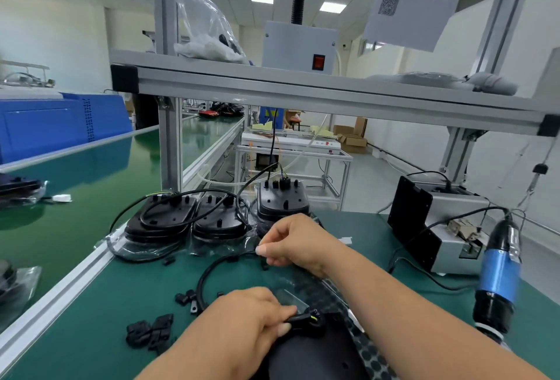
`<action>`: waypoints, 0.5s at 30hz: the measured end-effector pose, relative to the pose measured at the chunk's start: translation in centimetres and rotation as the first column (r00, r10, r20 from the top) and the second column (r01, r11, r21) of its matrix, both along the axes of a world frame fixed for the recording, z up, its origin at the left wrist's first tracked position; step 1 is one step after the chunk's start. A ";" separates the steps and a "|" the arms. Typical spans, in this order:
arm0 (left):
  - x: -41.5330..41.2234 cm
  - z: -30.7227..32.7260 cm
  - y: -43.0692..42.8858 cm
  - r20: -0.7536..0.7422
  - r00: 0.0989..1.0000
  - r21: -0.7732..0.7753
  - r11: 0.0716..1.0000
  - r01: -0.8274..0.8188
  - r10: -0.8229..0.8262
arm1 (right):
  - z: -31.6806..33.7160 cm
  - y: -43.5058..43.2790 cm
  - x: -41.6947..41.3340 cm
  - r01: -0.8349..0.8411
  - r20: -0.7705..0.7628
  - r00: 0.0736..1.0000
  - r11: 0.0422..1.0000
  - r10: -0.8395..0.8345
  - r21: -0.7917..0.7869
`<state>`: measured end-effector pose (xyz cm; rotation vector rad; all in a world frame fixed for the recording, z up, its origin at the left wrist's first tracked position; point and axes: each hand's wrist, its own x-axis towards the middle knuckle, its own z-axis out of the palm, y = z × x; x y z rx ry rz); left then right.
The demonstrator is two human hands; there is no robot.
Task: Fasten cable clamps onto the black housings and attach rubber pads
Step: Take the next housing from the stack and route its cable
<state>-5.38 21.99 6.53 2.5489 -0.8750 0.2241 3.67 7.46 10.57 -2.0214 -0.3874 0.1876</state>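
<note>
Black housing pointing away beneath the fingers, cable arcing left, left hand pinching its root, right hand pinching farther along

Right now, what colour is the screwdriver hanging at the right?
The screwdriver has a blue body with black ends; the head view shows it.

**Housings, clamps and pads on the green tabletop**

One black housing lies nearest, at the bottom edge. Its black cable curves in a loop over the tabletop. The left hand pinches the cable at the housing, and the right hand pinches its far end. Small black cable clamps lie loose beside the loop. A sheet of round black rubber pads lies just right of the housing. Three stacks of housings stand at the back.
</note>
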 end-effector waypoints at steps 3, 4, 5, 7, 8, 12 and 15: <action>-0.1 -0.3 0.5 -0.044 0.999 -0.119 0.993 -0.007 0.001 | -0.7 -2.1 -3.2 0.002 -0.113 0.993 0.958 0.032 0.286; -0.1 -0.4 0.7 -0.056 0.998 -0.179 0.984 -0.023 0.013 | -1.2 -2.6 -4.1 0.015 -0.129 0.991 0.944 0.029 0.330; -0.1 -0.5 0.8 -0.076 0.996 -0.244 0.968 -0.062 0.044 | -1.6 -3.1 -4.8 0.026 -0.139 0.990 0.929 0.028 0.369; 0.2 -0.7 1.0 -0.147 0.982 -0.370 0.914 -0.168 0.121 | -2.4 -3.7 -5.8 0.038 -0.150 0.988 0.897 0.031 0.440; 0.3 -0.7 0.9 -0.200 0.970 -0.432 0.876 -0.216 0.140 | -2.6 -3.8 -6.1 0.033 -0.137 0.990 0.889 0.034 0.457; 0.4 -0.5 -0.1 -0.397 0.915 -0.555 0.775 -0.303 0.074 | -2.6 -4.0 -6.9 -0.020 -0.045 0.998 0.878 0.047 0.478; 0.1 -0.4 -0.4 -0.431 0.901 -0.594 0.736 -0.323 0.048 | -2.6 -4.0 -7.3 -0.023 -0.022 0.999 0.880 0.038 0.475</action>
